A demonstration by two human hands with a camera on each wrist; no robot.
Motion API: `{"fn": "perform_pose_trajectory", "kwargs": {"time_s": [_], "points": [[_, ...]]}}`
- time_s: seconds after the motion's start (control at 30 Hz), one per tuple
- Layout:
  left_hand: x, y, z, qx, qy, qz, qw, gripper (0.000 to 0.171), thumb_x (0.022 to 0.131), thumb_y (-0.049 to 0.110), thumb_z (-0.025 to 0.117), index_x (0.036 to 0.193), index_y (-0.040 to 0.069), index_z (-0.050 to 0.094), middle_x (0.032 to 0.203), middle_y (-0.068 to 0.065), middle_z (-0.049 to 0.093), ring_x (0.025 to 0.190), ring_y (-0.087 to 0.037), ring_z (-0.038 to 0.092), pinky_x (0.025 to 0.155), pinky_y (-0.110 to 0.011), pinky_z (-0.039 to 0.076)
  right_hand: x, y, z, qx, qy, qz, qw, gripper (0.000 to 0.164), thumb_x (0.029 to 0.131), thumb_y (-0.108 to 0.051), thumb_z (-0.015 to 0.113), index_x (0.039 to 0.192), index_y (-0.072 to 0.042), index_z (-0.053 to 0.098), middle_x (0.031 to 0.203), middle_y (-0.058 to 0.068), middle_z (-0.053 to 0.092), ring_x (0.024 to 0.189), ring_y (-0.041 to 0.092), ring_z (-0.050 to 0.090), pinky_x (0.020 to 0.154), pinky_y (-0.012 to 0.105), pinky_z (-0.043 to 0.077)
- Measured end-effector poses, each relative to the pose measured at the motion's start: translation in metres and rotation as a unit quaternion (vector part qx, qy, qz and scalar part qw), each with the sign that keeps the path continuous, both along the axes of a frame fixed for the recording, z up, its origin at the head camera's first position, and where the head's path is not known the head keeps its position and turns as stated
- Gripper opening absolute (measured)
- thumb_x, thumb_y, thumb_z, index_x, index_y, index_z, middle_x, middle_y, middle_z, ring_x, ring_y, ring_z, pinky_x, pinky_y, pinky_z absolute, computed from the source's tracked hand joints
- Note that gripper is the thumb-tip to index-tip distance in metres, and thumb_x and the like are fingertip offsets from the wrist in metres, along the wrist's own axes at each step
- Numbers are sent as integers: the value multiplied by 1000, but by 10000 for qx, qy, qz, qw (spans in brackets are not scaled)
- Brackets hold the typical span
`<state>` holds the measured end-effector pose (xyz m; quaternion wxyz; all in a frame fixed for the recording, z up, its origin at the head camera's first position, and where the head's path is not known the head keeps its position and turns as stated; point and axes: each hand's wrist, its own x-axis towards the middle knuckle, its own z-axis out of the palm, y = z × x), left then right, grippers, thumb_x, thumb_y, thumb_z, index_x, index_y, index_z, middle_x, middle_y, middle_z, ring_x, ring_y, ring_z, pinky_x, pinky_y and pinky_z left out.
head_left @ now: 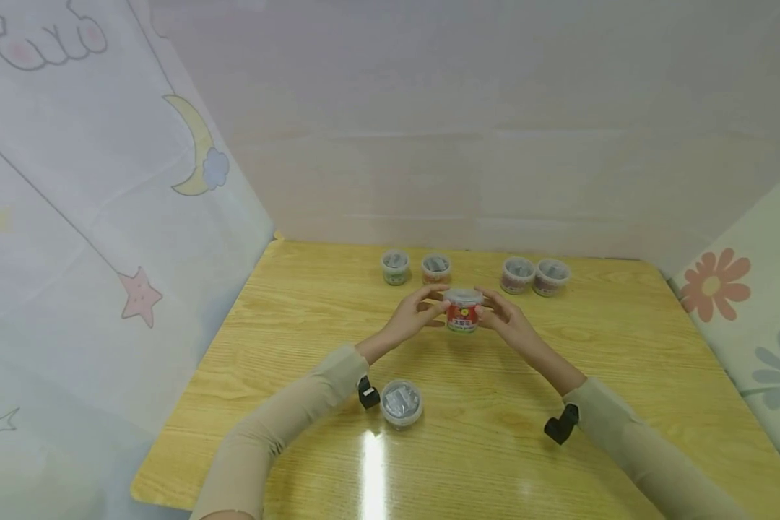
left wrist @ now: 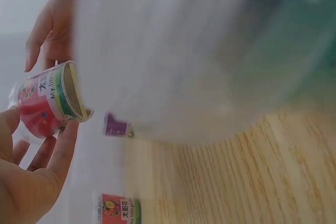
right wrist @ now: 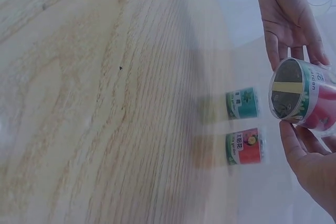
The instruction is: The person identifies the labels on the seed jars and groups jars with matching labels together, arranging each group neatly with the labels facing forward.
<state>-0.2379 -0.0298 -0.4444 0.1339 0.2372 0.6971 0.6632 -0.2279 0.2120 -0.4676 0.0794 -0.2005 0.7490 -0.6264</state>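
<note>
Both hands hold a clear plastic plant cup (head_left: 463,318) with a red label, upright above the middle of the table. My left hand (head_left: 412,318) grips its left side, thumb in front and fingers behind. On the opposite side my right hand (head_left: 510,325) grips it the same way. The right wrist view shows the dark contents through the base of the plant cup (right wrist: 287,100). "My little garden" is printed on its label. Close to my left wrist stands another lidded cup (head_left: 401,403); it looms blurred, with a green part, in the left wrist view.
Along the back of the wooden table (head_left: 312,303) stand a green-labelled cup (head_left: 395,269), a red-labelled cup (head_left: 436,269) and two purple-labelled cups, one (head_left: 517,276) beside the other (head_left: 551,278). A pale fabric backdrop (head_left: 442,180) rises behind the table.
</note>
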Motion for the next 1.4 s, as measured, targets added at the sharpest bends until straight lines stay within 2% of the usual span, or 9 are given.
{"fn": "perform_pose_trajectory", "kwargs": {"time_s": [0.2, 0.37, 0.6, 0.8, 0.9, 1.03, 1.13, 1.3, 1.4], "points": [[-3, 0, 4, -147, -11, 89, 9999, 45, 100, 7, 55, 140, -9, 42, 121, -23, 51, 103, -37, 62, 85, -48, 55, -2, 1, 3, -93, 0, 40, 9999, 54, 104, -21, 48, 150, 0, 30, 134, 25, 41, 113, 25, 59, 94, 46, 50], [-7, -2, 5, -327, 12, 70, 9994, 46, 100, 8, 56, 140, -9, 42, 124, -24, 51, 106, -35, 62, 86, -42, 56, -3, 1, 4, -224, -76, 99, 9997, 54, 104, -18, 49, 150, 2, 30, 133, 25, 38, 108, 14, 61, 94, 51, 46], [-26, 2, -20, -396, 104, 204, 9990, 45, 99, 15, 59, 139, -2, 46, 133, -21, 50, 110, -37, 61, 93, -49, 51, -7, 3, 3, -332, -259, 127, 9990, 54, 104, -17, 49, 150, 2, 29, 136, 28, 32, 108, 9, 60, 97, 49, 45], [-29, 4, -22, -502, 224, 322, 9980, 42, 98, 15, 60, 136, 0, 50, 129, -19, 54, 107, -37, 63, 89, -44, 54, -10, 3, 0, -485, -320, 65, 9983, 54, 103, -18, 51, 148, 3, 29, 137, 26, 32, 109, 10, 59, 94, 39, 50], [-31, 5, -22, -543, 249, 312, 9977, 42, 98, 15, 61, 136, 0, 50, 128, -19, 54, 108, -39, 62, 90, -45, 53, -12, 3, 0, -504, -275, 32, 9983, 54, 103, -17, 51, 147, 5, 29, 137, 26, 33, 108, 9, 60, 94, 40, 50], [-33, 5, -23, -665, 326, 348, 9966, 44, 98, 18, 61, 137, 1, 51, 128, -16, 56, 108, -34, 63, 92, -47, 52, -15, 4, -2, -396, -217, -28, 9990, 53, 103, -16, 51, 147, 4, 31, 138, 26, 35, 109, 10, 59, 96, 45, 48], [-34, 5, -23, -783, 462, 397, 9951, 45, 97, 19, 63, 136, 1, 52, 128, -14, 57, 109, -27, 62, 91, -39, 53, -17, 5, -3, -157, -235, -173, 9995, 53, 102, -19, 54, 148, 0, 34, 139, 23, 39, 113, 14, 57, 97, 47, 48], [-37, 7, -24, -1039, 686, 439, 9912, 45, 96, 20, 64, 137, 3, 53, 131, -12, 57, 113, -24, 60, 88, -27, 53, -17, 4, -3, 397, -177, -540, 9976, 54, 101, -22, 57, 147, -3, 38, 140, 20, 44, 120, 28, 50, 91, 36, 52], [-39, 9, -25, -1274, 785, 464, 9876, 47, 97, 22, 63, 139, 4, 51, 131, -12, 57, 112, -25, 61, 87, -25, 53, -11, 1, 7, 552, -4, -626, 9965, 53, 101, -19, 56, 146, 2, 37, 138, 24, 45, 121, 38, 48, 88, 34, 53]]}}
